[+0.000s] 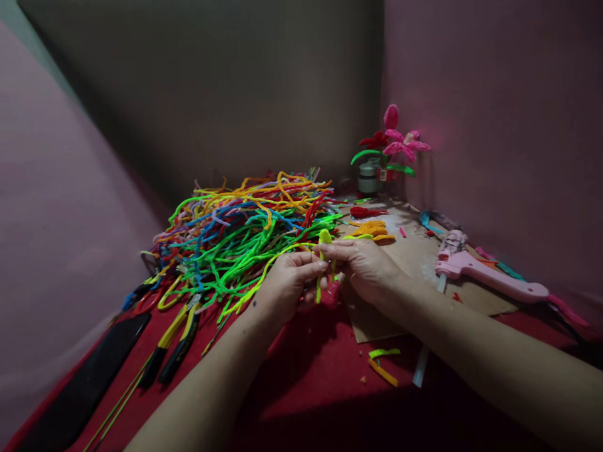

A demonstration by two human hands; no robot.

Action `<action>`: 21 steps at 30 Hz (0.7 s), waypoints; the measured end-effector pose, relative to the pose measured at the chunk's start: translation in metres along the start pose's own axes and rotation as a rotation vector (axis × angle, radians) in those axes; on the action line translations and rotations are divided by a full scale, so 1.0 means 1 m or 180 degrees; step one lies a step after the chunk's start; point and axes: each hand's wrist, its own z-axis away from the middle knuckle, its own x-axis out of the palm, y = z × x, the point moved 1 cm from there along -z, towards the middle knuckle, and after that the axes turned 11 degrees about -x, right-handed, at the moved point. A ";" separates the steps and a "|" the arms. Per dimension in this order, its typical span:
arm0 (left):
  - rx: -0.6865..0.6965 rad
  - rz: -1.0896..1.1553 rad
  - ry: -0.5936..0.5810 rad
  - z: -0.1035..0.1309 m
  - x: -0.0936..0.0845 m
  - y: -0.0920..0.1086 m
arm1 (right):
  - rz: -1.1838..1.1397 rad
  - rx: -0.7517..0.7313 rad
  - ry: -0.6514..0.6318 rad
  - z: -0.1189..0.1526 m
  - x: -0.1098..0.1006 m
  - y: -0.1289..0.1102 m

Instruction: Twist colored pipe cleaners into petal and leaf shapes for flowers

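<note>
A small yellow-green pipe cleaner piece (325,237), looped at its top with ends hanging down, is held between both hands near the middle of the view. My left hand (298,274) pinches it from the left with thumb and fingers closed. From the right, my right hand (360,260) grips the same piece just below the loop, its fingertips almost touching those of the other hand. Just behind the right hand lie orange pipe cleaner shapes (372,229). The fingers partly cover the lower part of the held piece.
A big pile of coloured pipe cleaners (235,242) spreads at the left. Pliers (181,339) and a black object (89,386) lie nearer. A pink glue gun (490,274) rests on cardboard (372,320) at the right. Pink flowers (406,145) stand behind.
</note>
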 end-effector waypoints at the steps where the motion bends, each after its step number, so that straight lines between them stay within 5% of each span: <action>1: -0.0018 -0.0024 -0.0024 0.000 0.000 0.000 | -0.0023 0.0023 -0.0054 0.000 0.000 0.001; 4: 0.0019 -0.0189 -0.0084 0.001 0.002 0.001 | -0.0146 0.0096 -0.0003 -0.002 -0.002 0.001; 9: 0.0450 -0.0430 0.0195 0.001 0.004 0.002 | -0.0421 0.0399 0.0710 -0.010 -0.008 0.001; 16: 0.2505 -0.2741 0.1185 -0.004 0.004 -0.012 | -0.0616 0.0569 0.1051 -0.015 -0.007 -0.003; 21: 0.3201 -0.3851 0.1446 -0.002 0.003 -0.017 | -0.0638 0.0605 0.1038 -0.013 -0.003 -0.004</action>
